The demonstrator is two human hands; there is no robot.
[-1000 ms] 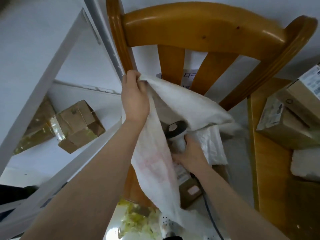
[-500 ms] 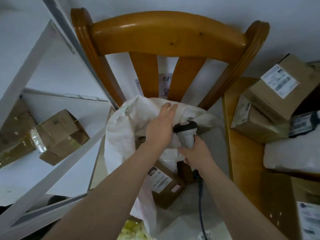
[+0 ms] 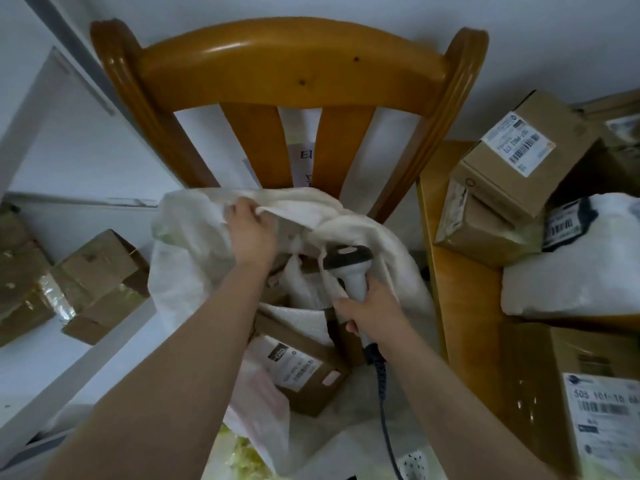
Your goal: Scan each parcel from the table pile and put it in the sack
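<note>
Sitting at the far left, taped brown boxes are stacked on a white shelf. Next comes the wooden chair, its curved back rising behind the sack, a white woven bag with its mouth pulled wide.

The left hand grasps the sack's far rim, its fingers curled over the fabric edge and holding it up close to the chair back. Below that forearm, inside the sack, lies a labelled carton, tilted, with its label facing up. Pale wrapped goods lie beyond it, too crumpled to make out.

Just right of the carton, the right hand is clenched round the handle of the scanner. The scanner's dark head points over the sack's opening, and a fold of the sack drapes against it. A dark coiled cable runs down from the handle along the right forearm.

Further right stands the table, its edge just beside the sack. The pile waits on it: a top box with a barcode label leans on a lower box. A white mailer lies beside them, and a big box sits nearest the camera at the right edge.
</note>
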